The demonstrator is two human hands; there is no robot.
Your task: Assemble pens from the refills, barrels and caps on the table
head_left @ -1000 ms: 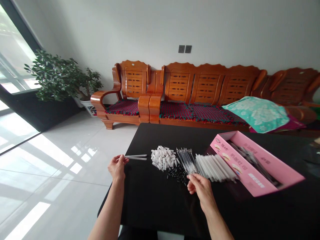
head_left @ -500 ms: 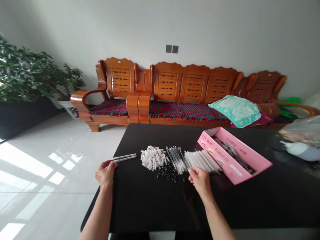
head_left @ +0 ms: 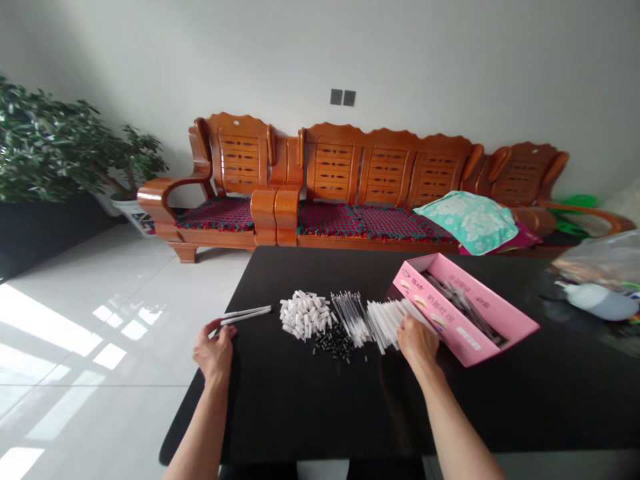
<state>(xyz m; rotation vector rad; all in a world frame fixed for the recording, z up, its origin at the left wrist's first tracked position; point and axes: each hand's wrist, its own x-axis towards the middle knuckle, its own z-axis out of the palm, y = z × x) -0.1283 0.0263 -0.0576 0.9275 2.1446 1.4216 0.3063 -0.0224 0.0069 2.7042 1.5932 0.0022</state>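
Left hand (head_left: 214, 345) pinches slim rods (head_left: 249, 313) pointing inward, right hand (head_left: 420, 340) sits right on the tubes (head_left: 384, 323), hidden fingertips making its grip impossible to tell, and a light, single-tube touch best spares the row beneath!

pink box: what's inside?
Dark slender pieces lie jumbled inside the pink box. The near wall hides the lower part; anything under the pieces is covered.

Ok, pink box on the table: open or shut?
Open: no lid covers the pink cardboard box, and dark slender sticks show inside.
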